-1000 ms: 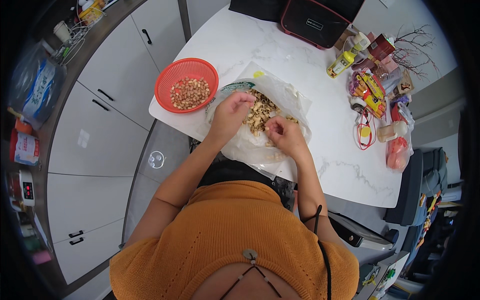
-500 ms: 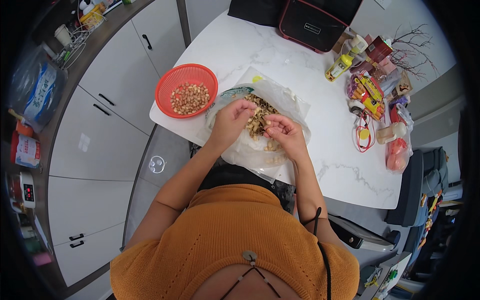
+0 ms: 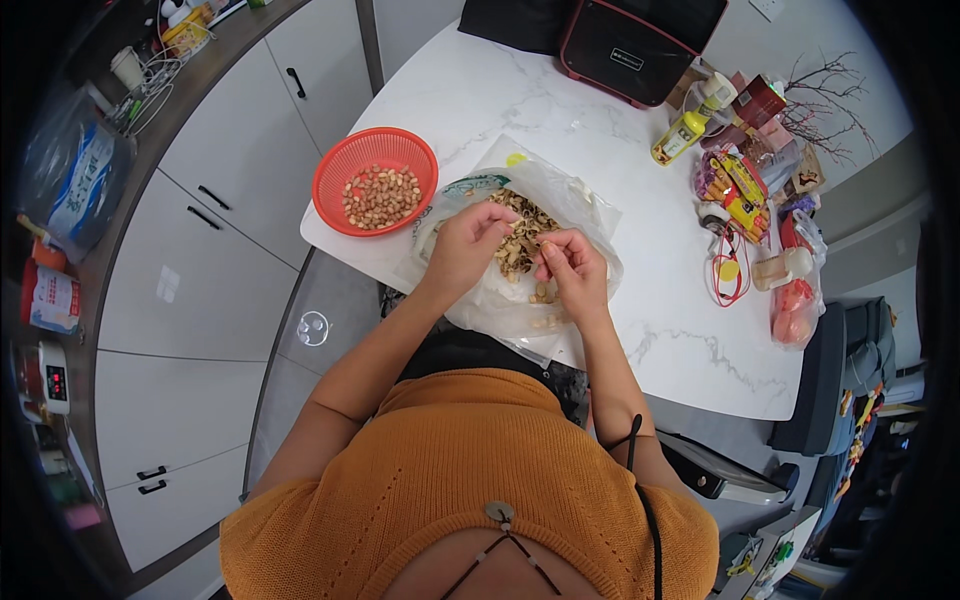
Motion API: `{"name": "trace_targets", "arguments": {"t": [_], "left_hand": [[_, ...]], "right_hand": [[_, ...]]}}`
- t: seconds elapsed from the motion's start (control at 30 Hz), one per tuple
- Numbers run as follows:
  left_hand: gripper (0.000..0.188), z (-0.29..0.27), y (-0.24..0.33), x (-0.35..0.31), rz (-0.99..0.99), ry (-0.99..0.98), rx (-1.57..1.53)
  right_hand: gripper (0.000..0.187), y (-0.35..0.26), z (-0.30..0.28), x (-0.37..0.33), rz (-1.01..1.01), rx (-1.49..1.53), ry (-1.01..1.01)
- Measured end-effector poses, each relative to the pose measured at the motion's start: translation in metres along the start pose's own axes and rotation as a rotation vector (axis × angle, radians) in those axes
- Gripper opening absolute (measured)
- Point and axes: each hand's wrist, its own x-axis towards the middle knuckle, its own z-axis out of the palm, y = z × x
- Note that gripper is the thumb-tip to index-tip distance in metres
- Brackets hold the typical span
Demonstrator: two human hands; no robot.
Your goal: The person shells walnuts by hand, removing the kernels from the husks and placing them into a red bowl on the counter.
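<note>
My left hand is closed in a pinch over the left side of a translucent white plastic bag spread open on the table. A small pale piece, which looks like peanut shell, shows at its fingertips. Opposite it, my right hand pinches thumb against forefinger; whatever sits between them is too small to make out. Beneath both hands lies a heap of brown peanut shells in the bag, with several paler peanuts nearer me. To the left, a red plastic basket holds many shelled peanuts.
A black and red appliance stands at the table's far side. On the right are a yellow bottle, snack packets, a red cord and a bag of round reddish things. White cabinets line the left.
My right fingers have drawn slightly right and curled in more. My left hand stays nearly in place, its fingertips a little lower. Basket and bag look the same.
</note>
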Motion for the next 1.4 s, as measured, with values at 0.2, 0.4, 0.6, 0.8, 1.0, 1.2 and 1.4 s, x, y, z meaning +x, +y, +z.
{"name": "trace_targets", "arguments": {"t": [0.2, 0.4, 0.6, 0.8, 1.0, 1.2, 1.4], "left_hand": [[0.017, 0.002, 0.001, 0.0, -0.01, -0.022, 0.026], [0.018, 0.007, 0.006, -0.001, -0.034, -0.014, -0.023], [0.018, 0.005, 0.002, -0.001, -0.019, -0.017, -0.016], [0.017, 0.005, 0.0, -0.002, -0.027, -0.013, -0.043], [0.017, 0.003, -0.002, -0.001, -0.032, -0.012, -0.042], [0.016, 0.004, 0.0, -0.002, -0.035, -0.01, -0.039], [0.017, 0.006, 0.002, -0.002, -0.045, -0.009, -0.052]], "right_hand": [[0.01, 0.003, 0.004, -0.003, -0.087, -0.027, 0.053], [0.01, 0.009, 0.012, -0.004, -0.093, 0.02, 0.146], [0.016, 0.017, 0.005, 0.007, 0.024, 0.158, 0.11], [0.021, 0.025, 0.002, 0.006, 0.058, 0.209, 0.035], [0.019, 0.018, 0.004, 0.006, 0.122, 0.221, 0.07], [0.007, 0.013, 0.004, 0.004, 0.139, 0.269, 0.131], [0.007, 0.013, 0.004, 0.002, 0.092, 0.31, 0.147]]}}
